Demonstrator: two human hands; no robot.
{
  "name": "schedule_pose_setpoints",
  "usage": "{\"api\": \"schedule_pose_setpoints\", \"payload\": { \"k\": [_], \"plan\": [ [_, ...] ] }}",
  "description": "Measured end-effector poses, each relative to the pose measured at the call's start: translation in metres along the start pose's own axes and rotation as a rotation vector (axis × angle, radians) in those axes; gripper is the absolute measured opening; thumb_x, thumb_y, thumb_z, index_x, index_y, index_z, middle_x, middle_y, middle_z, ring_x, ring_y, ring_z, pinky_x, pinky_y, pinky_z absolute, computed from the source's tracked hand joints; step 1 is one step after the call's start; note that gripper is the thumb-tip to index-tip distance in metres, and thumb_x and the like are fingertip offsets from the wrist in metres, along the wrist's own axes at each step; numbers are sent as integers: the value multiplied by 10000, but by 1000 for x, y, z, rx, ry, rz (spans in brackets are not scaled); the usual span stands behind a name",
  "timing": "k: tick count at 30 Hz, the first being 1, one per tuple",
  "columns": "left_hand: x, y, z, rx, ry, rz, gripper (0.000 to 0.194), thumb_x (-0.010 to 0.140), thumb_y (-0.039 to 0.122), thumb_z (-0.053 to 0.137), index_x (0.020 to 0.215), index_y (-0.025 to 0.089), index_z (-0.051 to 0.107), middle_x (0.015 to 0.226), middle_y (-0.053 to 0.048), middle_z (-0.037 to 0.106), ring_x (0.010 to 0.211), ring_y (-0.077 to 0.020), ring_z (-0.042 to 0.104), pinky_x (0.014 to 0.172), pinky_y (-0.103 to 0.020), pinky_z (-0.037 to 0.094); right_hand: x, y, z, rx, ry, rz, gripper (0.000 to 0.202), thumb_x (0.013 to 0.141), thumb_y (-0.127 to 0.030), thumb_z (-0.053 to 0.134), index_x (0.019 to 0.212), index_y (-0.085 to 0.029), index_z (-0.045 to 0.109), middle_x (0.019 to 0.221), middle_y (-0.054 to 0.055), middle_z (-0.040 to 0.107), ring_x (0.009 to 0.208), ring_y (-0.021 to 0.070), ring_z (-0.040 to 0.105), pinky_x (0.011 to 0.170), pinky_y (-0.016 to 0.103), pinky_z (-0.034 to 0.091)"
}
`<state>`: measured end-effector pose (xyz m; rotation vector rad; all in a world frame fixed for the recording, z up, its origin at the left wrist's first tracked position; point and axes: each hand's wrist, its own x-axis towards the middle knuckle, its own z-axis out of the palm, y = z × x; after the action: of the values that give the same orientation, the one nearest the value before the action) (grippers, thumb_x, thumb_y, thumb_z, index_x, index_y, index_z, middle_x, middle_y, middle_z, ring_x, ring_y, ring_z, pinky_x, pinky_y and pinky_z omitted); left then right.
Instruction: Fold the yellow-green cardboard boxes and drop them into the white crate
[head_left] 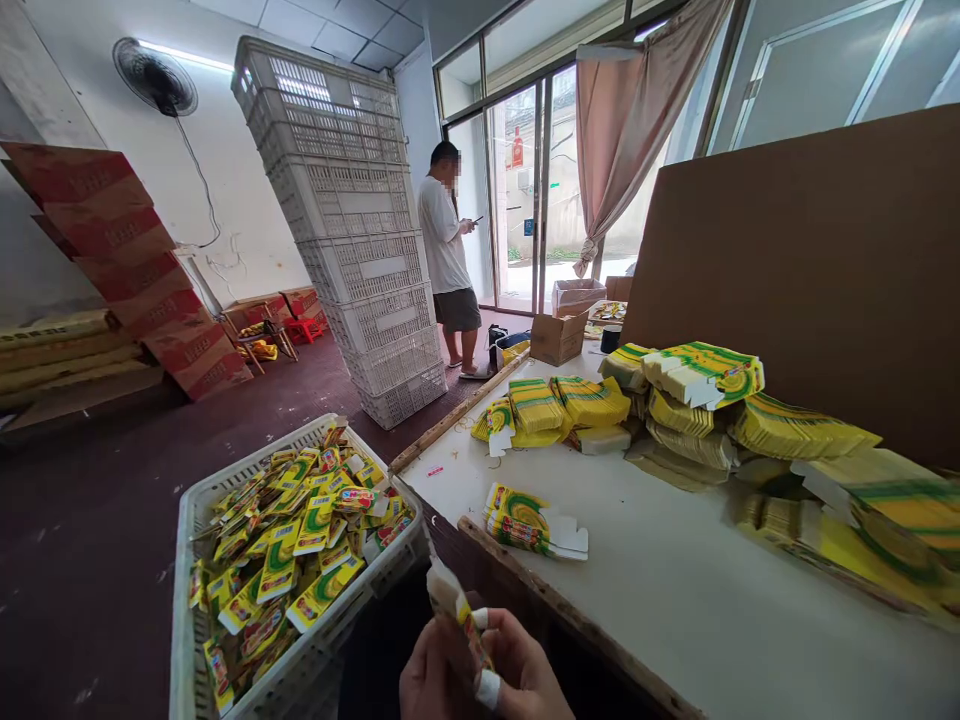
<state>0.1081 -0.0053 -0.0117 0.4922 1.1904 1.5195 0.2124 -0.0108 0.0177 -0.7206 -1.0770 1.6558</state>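
I have one small yellow, green and white box of thin card (pixel 449 598) low in my view, near six o'clock, between my two hands. My left hand (pixel 424 668) is curled around its near end, and my right hand (pixel 525 662) pinches its side with thumb and finger, both wearing white wraps (pixel 488 689). I think the card could crumple if I squeeze too hard, and the wraps could make my pinch slip. From my hands, a big white plastic basket with holes in its sides (pixel 182 570) is at ten o'clock, and a messy heap of yellow and green card boxes (pixel 315 520) fills it. The heap rises up to the far rim, so a bump could tip some onto the dark red floor (pixel 90 570). At one o'clock, a little pile of flat yellow and green card boxes (pixel 517 520) lies right by the brown wooden edge of the white table (pixel 645 570); my right arm could knock it off by swinging wide. Past it, between one and two, stacked bundles of yellow and green card (pixel 697 365) sit unevenly, so a tug down low might make the top slide.
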Motion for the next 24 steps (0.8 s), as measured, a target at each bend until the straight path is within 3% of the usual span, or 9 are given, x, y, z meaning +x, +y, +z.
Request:
{"api": "schedule_pose_setpoints", "payload": {
  "k": [3,6,9,12,14,17,20,22,24],
  "plan": [
    [0,6,0,-15,33,31,498,566,635,763,676,156,681,602,-24,674,577,-195,639,559,-270,521,0,14,-6,-142,110,-75,367,692,-509,744,914,-219,704,817,15,600,762,173,562,735,287,437],
    [1,6,-6,16,53,57,491,581,632,756,730,168,692,668,-28,700,641,-204,663,592,-264,536,0,16,-10,-341,163,-124,316,786,-498,638,837,-200,731,774,27,568,744,180,550,697,283,435],
    [2,3,-13,55,39,74,491,609,613,751,847,186,710,746,-34,720,726,-223,687,655,-280,554,-3,8,-13,-595,124,-139,239,790,-410,642,757,-196,742,705,9,526,677,155,524,620,253,402],
    [4,7,-22,85,-16,76,454,585,563,791,822,182,722,739,-36,723,729,-232,687,669,-288,555,-8,1,-19,-792,48,-187,166,803,-327,636,779,-204,744,687,-3,527,633,130,514,571,227,384],
    [8,18,-29,71,-90,68,476,568,574,797,829,180,733,794,-66,740,816,-272,691,739,-327,555,-12,-1,-26,-912,63,-273,158,844,-275,592,844,-210,736,702,-1,547,625,121,522,557,214,390],
    [18,44,-41,52,-274,60,756,521,768,692,1020,202,720,1047,-148,726,1048,-366,635,903,-455,505,-13,-3,-34,-1179,152,-493,198,912,-220,524,880,-241,718,735,9,580,663,121,535,586,215,399],
    [27,63,-50,305,-515,69,994,373,778,743,1191,222,641,1246,-186,636,1212,-418,527,1016,-521,411,-11,-3,-33,-1404,154,-764,187,926,-243,546,834,-281,704,705,4,599,665,132,522,624,250,399],
    [28,62,-48,570,-643,48,894,407,602,845,1186,220,633,1258,-177,628,1223,-392,527,1046,-488,390,-10,1,-30,-1427,36,-825,142,908,-280,588,836,-322,703,682,-7,621,638,134,530,631,262,419],
    [25,51,-42,729,-701,16,683,531,483,823,1133,214,643,1156,-143,682,1124,-335,603,1014,-430,426,-10,10,-30,-1350,-56,-742,105,885,-337,619,925,-388,702,768,-6,676,699,156,589,701,286,472]
  ]
}}
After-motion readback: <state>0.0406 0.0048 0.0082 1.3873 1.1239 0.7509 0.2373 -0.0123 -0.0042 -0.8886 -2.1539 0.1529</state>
